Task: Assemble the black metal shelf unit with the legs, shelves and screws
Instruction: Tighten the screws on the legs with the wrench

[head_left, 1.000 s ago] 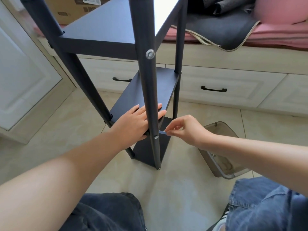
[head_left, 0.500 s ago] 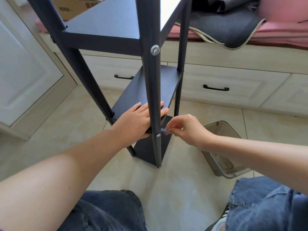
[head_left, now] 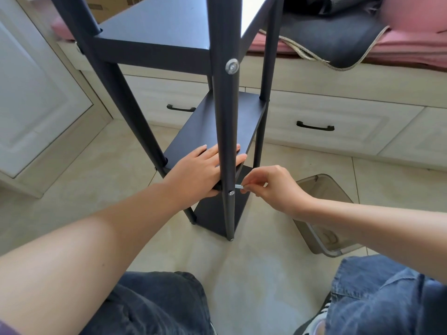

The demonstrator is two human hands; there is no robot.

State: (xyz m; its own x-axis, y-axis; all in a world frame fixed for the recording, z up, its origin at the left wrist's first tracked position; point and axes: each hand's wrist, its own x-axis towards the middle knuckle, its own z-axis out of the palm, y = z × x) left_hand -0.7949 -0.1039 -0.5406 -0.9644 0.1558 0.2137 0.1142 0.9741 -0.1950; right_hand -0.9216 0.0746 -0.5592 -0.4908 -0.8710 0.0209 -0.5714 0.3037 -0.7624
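— Where's the shelf unit (head_left: 169, 44) now?

— Standing upright on the tiled floor (head_left: 96, 165), right in front of the person's knees. The left hand (head_left: 203, 170) lies flat on the middle shelf (head_left: 205, 131), fingers straight and pressing down, with the thumb tucked under the shelf's near edge.

— And the other hand?

— The right hand (head_left: 271, 184) is just to the right of the near leg (head_left: 223, 117), fingers pinched on a small silver hex key (head_left: 239, 187). The key's tip points at the leg, just above a screw (head_left: 231, 193) already sitting in it.

— Any other screws showing?

— A bigger one with a washer (head_left: 232, 66), well above both hands on the same leg, level with the upper shelf (head_left: 154, 27).

— What's around them?

— A smoky clear plastic bin (head_left: 321, 189) on the floor, just beyond the right wrist. Behind the unit, cream drawers with black handles (head_left: 315, 126), and above those a pink cushion (head_left: 399, 44) with a dark mat (head_left: 333, 42) draped over its edge.
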